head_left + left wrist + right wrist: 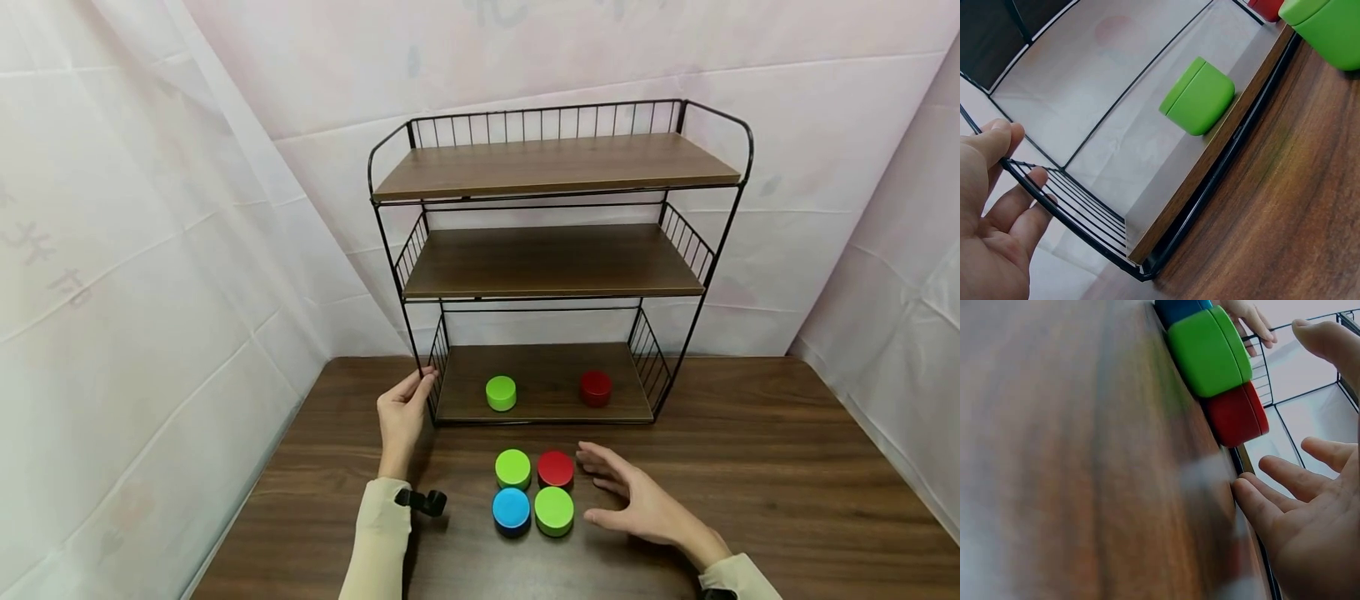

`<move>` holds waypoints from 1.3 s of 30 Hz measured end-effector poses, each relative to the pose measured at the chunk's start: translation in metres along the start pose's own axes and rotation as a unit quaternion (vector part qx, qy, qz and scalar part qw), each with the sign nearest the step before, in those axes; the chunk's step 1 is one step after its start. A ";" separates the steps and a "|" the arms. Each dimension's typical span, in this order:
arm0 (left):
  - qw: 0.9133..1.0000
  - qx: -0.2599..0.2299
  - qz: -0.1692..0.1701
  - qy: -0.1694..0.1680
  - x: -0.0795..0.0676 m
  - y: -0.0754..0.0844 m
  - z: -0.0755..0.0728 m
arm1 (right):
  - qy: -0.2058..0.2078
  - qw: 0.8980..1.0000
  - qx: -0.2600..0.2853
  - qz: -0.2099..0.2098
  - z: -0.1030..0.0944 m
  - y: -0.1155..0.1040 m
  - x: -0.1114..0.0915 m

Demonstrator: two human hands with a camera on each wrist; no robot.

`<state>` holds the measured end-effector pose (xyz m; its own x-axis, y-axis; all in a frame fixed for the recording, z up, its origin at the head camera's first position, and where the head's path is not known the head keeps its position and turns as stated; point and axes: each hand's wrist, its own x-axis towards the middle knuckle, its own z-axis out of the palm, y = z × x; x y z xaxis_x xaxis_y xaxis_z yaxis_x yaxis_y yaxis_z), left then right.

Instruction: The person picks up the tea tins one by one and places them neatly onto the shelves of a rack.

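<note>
My left hand (403, 412) pinches the lower left front post of a black wire rack (1079, 237) between thumb and fingers. On the rack's bottom board (547, 360) stand a small green round container (501, 393) and a red one (596, 389). In front of the rack, a tight cluster on the table holds a green container (513, 469), a red container (556, 471), a blue container (512, 510) and another green container (554, 511). Just right of this cluster hovers my right hand (637, 500), fingers spread and loosely bent, holding nothing.
The rack's middle board (555, 258) and top board (555, 162) rise above the bottom one, with wire rails at the sides and back. Under everything lies a dark wooden table (787, 467). Pale cloth (187, 250) hangs behind it and on both sides.
</note>
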<state>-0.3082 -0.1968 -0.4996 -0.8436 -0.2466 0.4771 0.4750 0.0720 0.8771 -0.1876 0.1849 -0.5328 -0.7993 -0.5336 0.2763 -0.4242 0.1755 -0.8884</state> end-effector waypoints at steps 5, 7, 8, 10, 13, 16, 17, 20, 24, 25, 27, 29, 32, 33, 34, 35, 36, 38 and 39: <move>1.000 -0.004 0.006 0.002 -0.001 0.000 0.000 | -0.012 1.000 0.003 -0.002 0.003 -0.004 -0.006; 1.000 -0.008 0.007 0.002 0.000 0.000 0.000 | -0.013 1.000 -0.001 0.002 0.004 -0.006 -0.007; 1.000 -0.009 0.007 0.002 0.000 0.000 0.000 | -0.012 1.000 -0.006 0.004 0.004 -0.006 -0.008; 1.000 -0.011 0.002 0.001 -0.001 0.003 0.001 | -0.013 1.000 -0.017 0.003 0.005 -0.008 -0.009; 1.000 -0.013 0.000 -0.001 -0.001 0.003 0.001 | -0.016 1.000 -0.026 0.004 0.006 -0.008 -0.011; 1.000 -0.010 -0.006 -0.001 0.000 0.004 0.001 | -0.019 0.999 -0.032 0.000 0.008 -0.009 -0.012; 1.000 -0.011 -0.004 -0.001 0.000 0.000 0.000 | -0.020 0.999 -0.033 -0.001 0.009 -0.009 -0.012; 1.000 -0.006 -0.011 0.002 0.000 0.000 0.000 | -0.020 0.999 -0.039 -0.005 0.012 -0.010 -0.013; 1.000 0.001 -0.013 0.004 -0.001 0.004 0.002 | -0.021 0.998 -0.051 -0.011 0.015 -0.011 -0.012; 1.000 0.002 -0.012 0.004 -0.001 0.008 0.003 | -0.021 0.998 -0.056 -0.014 0.016 -0.011 -0.012; 1.000 0.004 -0.007 0.004 -0.003 0.015 0.004 | -0.021 0.998 -0.062 -0.015 0.018 -0.012 -0.010; 1.000 0.004 -0.005 0.003 -0.004 0.022 0.006 | -0.021 0.997 -0.069 -0.015 0.020 -0.012 -0.009; 1.000 0.005 0.004 0.001 -0.006 0.028 0.006 | -0.022 0.997 -0.075 -0.008 0.022 -0.012 -0.006; 1.000 0.004 0.005 0.001 -0.006 0.029 0.007 | -0.022 0.997 -0.075 -0.006 0.022 -0.011 -0.005; 1.000 0.004 0.006 0.001 -0.006 0.029 0.007 | -0.022 0.997 -0.076 -0.004 0.023 -0.011 -0.004; 1.000 0.005 0.006 0.001 -0.007 0.029 0.007 | -0.023 0.997 -0.076 -0.002 0.023 -0.011 -0.004; 1.000 0.006 0.006 0.001 -0.007 0.029 0.006 | -0.022 0.997 -0.076 -0.002 0.024 -0.011 -0.003; 1.000 0.005 -0.002 0.002 -0.007 0.030 0.006 | -0.021 0.997 -0.075 -0.002 0.024 -0.011 -0.002; 1.000 0.005 -0.007 0.003 -0.007 0.030 0.006 | -0.021 0.997 -0.076 -0.007 0.025 -0.011 -0.001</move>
<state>-0.2896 -0.1868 -0.4763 -0.8483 -0.2528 0.4652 0.4614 0.0782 0.8838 -0.1718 0.1632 -0.5324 -0.7757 -0.5708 0.2692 -0.4973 0.2902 -0.8176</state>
